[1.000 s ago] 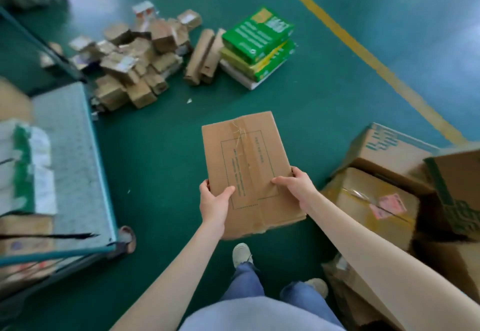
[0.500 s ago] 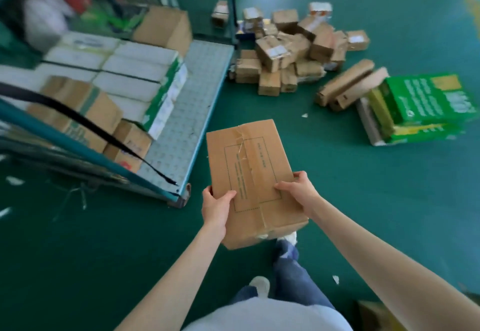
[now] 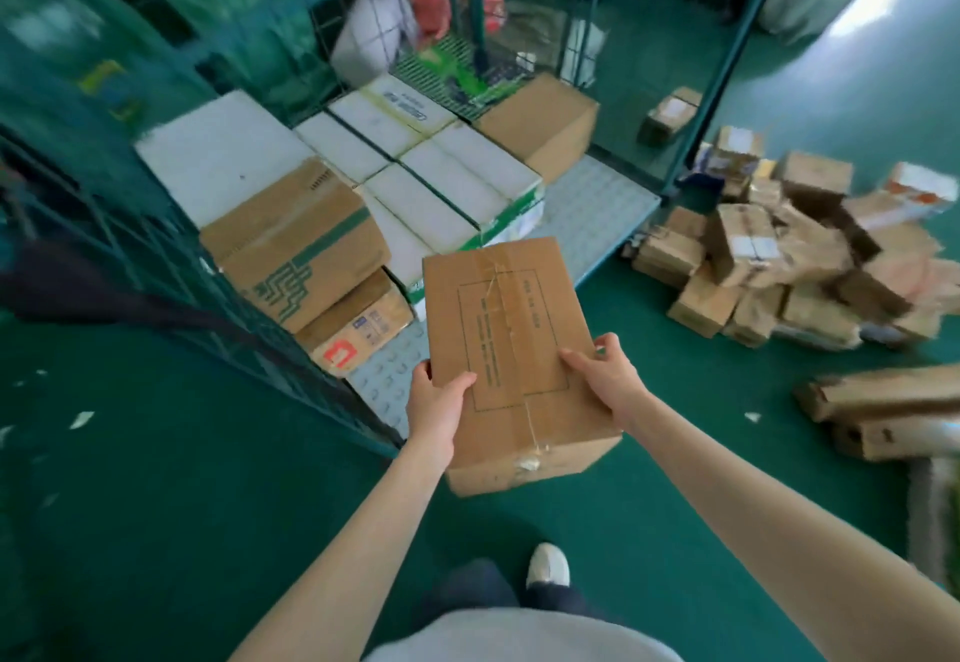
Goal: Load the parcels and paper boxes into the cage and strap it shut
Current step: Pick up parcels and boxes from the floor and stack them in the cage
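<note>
1. Green warehouse floor [image 3: 156,505] fills the view. The cage [image 3: 727,64] stands ahead of me, and its pale studded deck [image 3: 597,204] is open on my side.
2. Cage load: white paper boxes [image 3: 452,183] lie packed side by side across the middle, with brown cartons [image 3: 291,240] stacked at their left. A bare strip of deck shows to the right of them.
3. Task thing: a flat brown box [image 3: 509,349] is held in the air between my two hands, over the floor, its far end towards the deck's near edge.
4. Governing relation: the box's long axis runs away from me towards the cage. The bare strip lies beyond its far end, ahead and slightly right.
5. Left hand [image 3: 434,401]: it grips the near left corner with the thumb laid on the top face. The fingers are hidden underneath.
6. Right hand [image 3: 605,375]: it grips the right edge with fingers curled over onto the top face, and sits a little farther along the box than the left. Both arms are stretched forward.
7. Judgement: this is the carry-in step. Loose parcels [image 3: 779,266] and two long cartons [image 3: 883,401] still lie on the floor to the right, so much loading remains, and I see no strapping done.
</note>
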